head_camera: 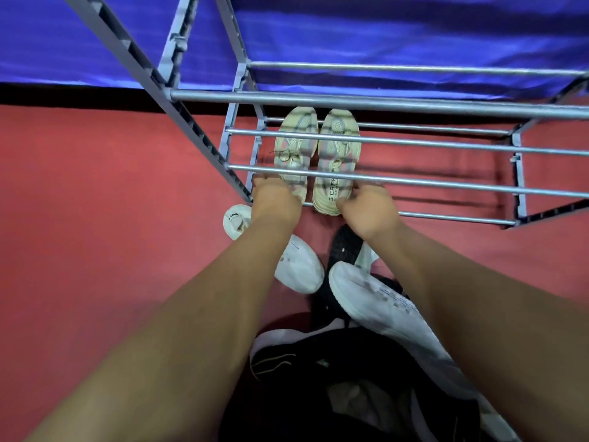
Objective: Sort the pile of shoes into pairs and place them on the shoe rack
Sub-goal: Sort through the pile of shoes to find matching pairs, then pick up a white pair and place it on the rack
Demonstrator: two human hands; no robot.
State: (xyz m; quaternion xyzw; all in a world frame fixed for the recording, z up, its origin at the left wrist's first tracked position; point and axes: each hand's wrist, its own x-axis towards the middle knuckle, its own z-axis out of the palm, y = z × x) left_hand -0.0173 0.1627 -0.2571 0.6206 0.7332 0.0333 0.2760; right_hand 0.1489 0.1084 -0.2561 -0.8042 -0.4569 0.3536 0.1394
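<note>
Two cream sneakers stand side by side, toes away from me, on the lowest tier of a grey metal shoe rack [382,102]. My left hand [274,199] grips the heel of the left cream sneaker [294,148]. My right hand [366,212] grips the heel of the right cream sneaker [338,161]. The fingertips of both hands are hidden behind the heels. On the floor under my arms lies a pile: a white sneaker [298,266], a second white sneaker [379,304], a black shoe [342,247] and a black-and-white shoe [287,355].
The rack's upper bars [414,140] cross above the cream pair. The rack's lowest tier reaches to the right with bare bars [446,218]. A blue cloth-covered surface [382,33] rises behind the rack. The floor is red carpet [95,202].
</note>
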